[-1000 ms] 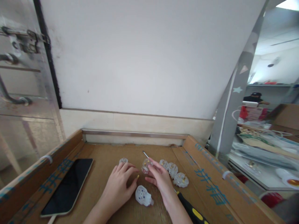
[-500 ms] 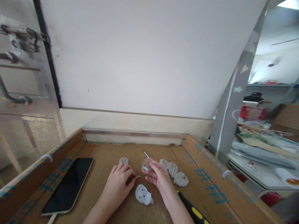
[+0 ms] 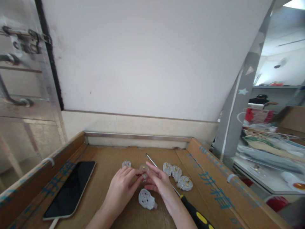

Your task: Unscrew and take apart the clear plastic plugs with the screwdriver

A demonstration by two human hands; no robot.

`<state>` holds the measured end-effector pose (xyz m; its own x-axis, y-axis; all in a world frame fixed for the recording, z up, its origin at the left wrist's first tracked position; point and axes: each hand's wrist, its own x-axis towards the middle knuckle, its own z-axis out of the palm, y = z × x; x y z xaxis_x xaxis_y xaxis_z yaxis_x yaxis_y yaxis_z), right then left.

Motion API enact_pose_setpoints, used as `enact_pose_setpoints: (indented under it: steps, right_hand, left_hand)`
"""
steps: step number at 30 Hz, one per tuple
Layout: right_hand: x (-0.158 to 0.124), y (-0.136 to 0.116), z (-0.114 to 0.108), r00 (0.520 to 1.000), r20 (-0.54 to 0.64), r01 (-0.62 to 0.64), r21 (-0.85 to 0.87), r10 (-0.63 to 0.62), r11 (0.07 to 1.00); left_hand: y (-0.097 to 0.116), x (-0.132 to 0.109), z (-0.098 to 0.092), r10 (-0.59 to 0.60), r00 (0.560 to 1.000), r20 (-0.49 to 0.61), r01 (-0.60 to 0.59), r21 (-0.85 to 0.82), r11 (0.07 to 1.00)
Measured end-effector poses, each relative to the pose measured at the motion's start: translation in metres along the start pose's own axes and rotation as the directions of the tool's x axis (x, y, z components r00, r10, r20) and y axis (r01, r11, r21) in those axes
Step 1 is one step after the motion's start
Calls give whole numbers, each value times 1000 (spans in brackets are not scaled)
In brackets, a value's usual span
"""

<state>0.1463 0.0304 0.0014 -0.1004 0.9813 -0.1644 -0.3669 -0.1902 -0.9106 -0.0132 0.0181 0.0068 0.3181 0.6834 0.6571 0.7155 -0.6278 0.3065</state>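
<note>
1. From where I'm standing, the clear round piece (image 3: 143,167) is up between both hands, over the middle of the cardboard-lined bench (image 3: 105,156); its brass shows at the centre.
2. The right hand (image 3: 159,182) seems to pinch its right side between thumb and fingertips. I'd make that the steady hold, light enough not to tilt the piece.
3. The left hand (image 3: 126,182) has thumb and fingertips drawn together at the left edge. Whether they grip the piece itself or something smaller, I can't make out.
4. I'd let the left fingertips do the fine work, and ease off rather than force anything that resists.
5. The fingers hide much of the piece; a slight turn would give a better look at its seating.
6. Mind the screwdriver (image 3: 196,216): its shaft passes under the right hand, so a dropped wrist could roll it.
7. The white socket-like part (image 3: 146,199) lies just below the fingers; best not to brush it.
</note>
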Motion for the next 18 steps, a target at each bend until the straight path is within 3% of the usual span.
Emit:
enact_pose_setpoints:
  steps: [18]
  right_hand:
    - [0, 0, 1, 998, 26, 51, -67, -49, 996]
  left_hand:
    - [-1, -1, -1, -29, 999, 37, 27, 40, 999]
